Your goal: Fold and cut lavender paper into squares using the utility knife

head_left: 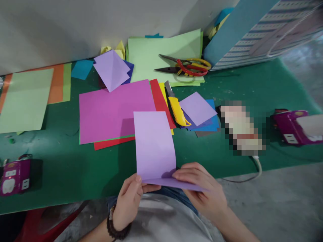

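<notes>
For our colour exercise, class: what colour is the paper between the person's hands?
The paper is pale lavender, shown clearest in the head view.

Soft light, warped edges, sharp hands [129,205] [204,191]

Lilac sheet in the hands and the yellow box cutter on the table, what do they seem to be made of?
The lilac rectangular sheet looks like matte paper or thin card: it curves softly without shine. The yellow box cutter seems glossy moulded plastic, going by its highlights, with a grey metal blade, probably steel.
</notes>
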`<state>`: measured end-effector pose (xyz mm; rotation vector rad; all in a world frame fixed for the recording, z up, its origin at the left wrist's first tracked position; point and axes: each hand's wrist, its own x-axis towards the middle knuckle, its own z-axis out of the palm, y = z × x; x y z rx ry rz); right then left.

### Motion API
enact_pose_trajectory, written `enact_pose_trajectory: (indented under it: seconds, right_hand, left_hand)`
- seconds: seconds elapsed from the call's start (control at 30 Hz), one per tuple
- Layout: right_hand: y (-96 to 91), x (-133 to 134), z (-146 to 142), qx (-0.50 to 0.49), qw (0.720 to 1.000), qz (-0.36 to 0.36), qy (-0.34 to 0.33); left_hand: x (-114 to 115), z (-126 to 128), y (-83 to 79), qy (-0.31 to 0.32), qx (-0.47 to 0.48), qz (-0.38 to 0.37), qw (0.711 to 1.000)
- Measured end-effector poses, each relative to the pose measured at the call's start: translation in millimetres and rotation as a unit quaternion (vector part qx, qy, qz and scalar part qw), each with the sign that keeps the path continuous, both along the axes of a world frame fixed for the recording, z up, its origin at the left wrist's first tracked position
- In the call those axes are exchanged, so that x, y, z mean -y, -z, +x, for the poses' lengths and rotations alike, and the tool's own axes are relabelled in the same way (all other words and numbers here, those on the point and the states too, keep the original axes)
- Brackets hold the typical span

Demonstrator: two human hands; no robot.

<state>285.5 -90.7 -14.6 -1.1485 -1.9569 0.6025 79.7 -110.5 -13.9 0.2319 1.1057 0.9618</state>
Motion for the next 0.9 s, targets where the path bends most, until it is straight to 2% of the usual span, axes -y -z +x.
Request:
enact_pose_trajectory:
  seconds: [0.1,0.17,0.3,0.43,0.53,0.73,0.9]
  right_hand:
    - [2.5,-6,-6,0.039,0.997,-0.046,0.053]
    - [6.4,-7,-11,0.048,0.992,-0.080,0.084]
    - [14.6,-7,-19,-0.017,0.972,-0.187,0.143]
    - [17.3,-10,-24,-0.114,0.941,-0.295,0.122]
    - [17.1,-12,-26,-0.149,0.936,-0.292,0.125]
    - [17.1,-16,-28,-0.163,0.950,-0.242,0.113]
    - [17.9,-19,-29,-0.158,0.956,-0.224,0.105]
  left_hand:
    - [-2,3,0.2,0.073,-0.032,0.057,0.995]
    - [-4,5,1.9,0.093,-0.065,0.057,0.992]
    - [-6,7,6.4,0.076,-0.098,0.050,0.991]
    - [-7,9,5.7,0.048,-0.078,0.054,0.994]
    - [-11,9,2.2,0.025,-0.042,0.040,0.998]
    - [-15,2,-2.8,0.008,0.007,0.032,0.999]
    - [-13,-10,0.0,0.066,-0.039,0.062,0.995]
